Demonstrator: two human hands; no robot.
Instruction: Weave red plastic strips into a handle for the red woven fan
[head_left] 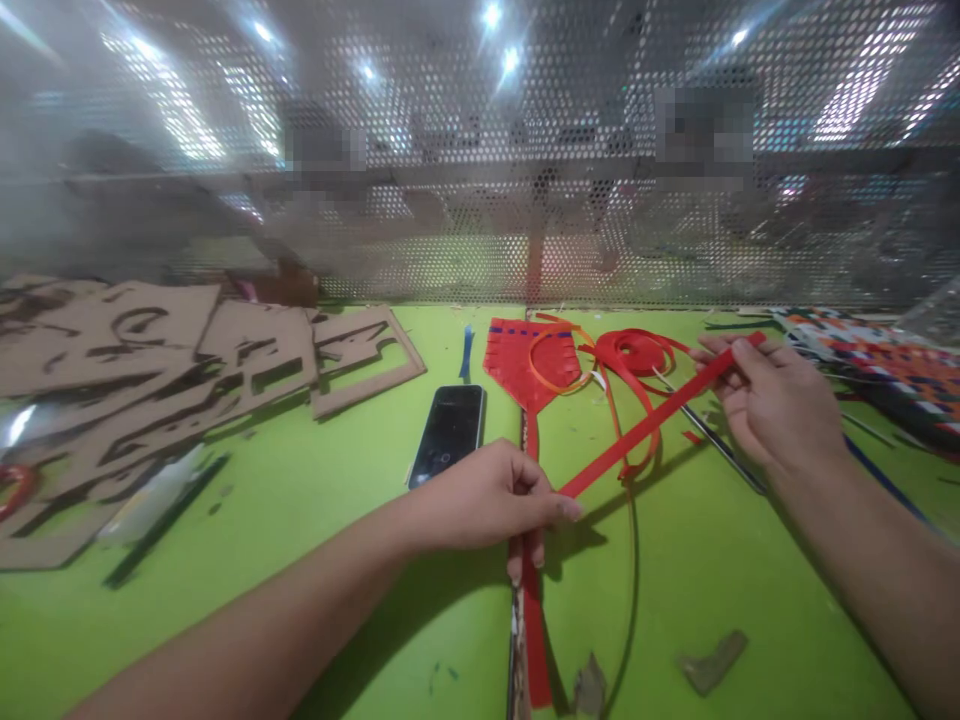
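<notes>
A flat red strip (645, 427) is stretched slantwise between my two hands above the green table. My left hand (517, 500) pinches its lower part between thumb and fingers. At the upper end, my right hand (780, 400) grips it between thumb and fingertips. Below my left hand hangs or lies a red length (536, 640); whether it is the same strip I cannot tell. Beyond my hands lies a red woven piece (525, 365) with a pointed lower end and a dark blue band. Beside it sit a red coil of strip (634, 353) and an orange loop (536, 360).
A phone (450, 430) lies left of my left hand. Cut cardboard pieces (255, 350) are heaped at the left, near a whitish bottle (154, 495). A slim metal tool (720, 445) rests under my right hand. Multicoloured weaving (885, 360) lies far right. A perforated metal screen (480, 230) stands behind.
</notes>
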